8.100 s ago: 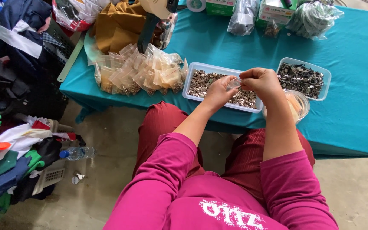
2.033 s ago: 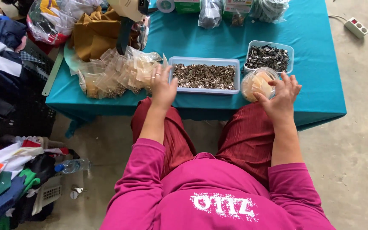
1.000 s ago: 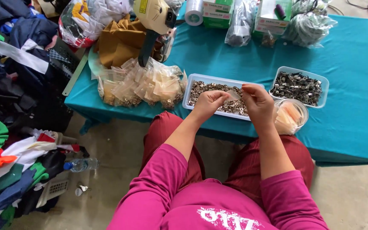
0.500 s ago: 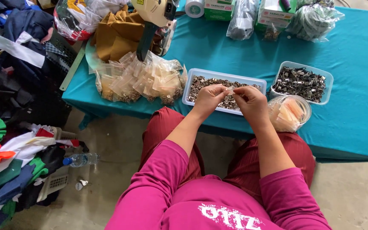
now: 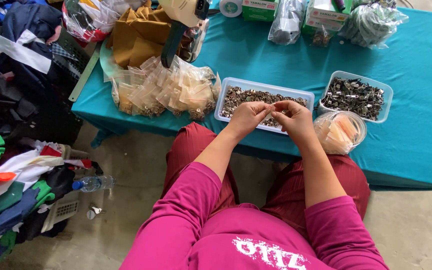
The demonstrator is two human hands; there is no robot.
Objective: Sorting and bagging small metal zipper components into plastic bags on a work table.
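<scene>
My left hand (image 5: 248,117) and my right hand (image 5: 293,119) meet over the near edge of a long clear tray (image 5: 222,101) full of small metal pieces. Between the fingertips of both hands is a small clear plastic bag (image 5: 271,107). To the right stands a second tray (image 5: 386,102) of darker metal clips. A round clear tub (image 5: 341,132) of empty small bags sits just right of my right hand. A heap of filled small bags (image 5: 168,90) lies left of the long tray.
A teal cloth covers the low table (image 5: 416,145). A tape dispenser (image 5: 183,20), brown cloth (image 5: 136,35), boxes and bagged goods stand along the back. Piled clothes (image 5: 6,165), a water bottle (image 5: 93,183) and a basket lie on the floor at left.
One second ago my hands were over the long tray; they have stayed close together there, working the small bag. Two seconds ago they were apart, the right at the round tub.
</scene>
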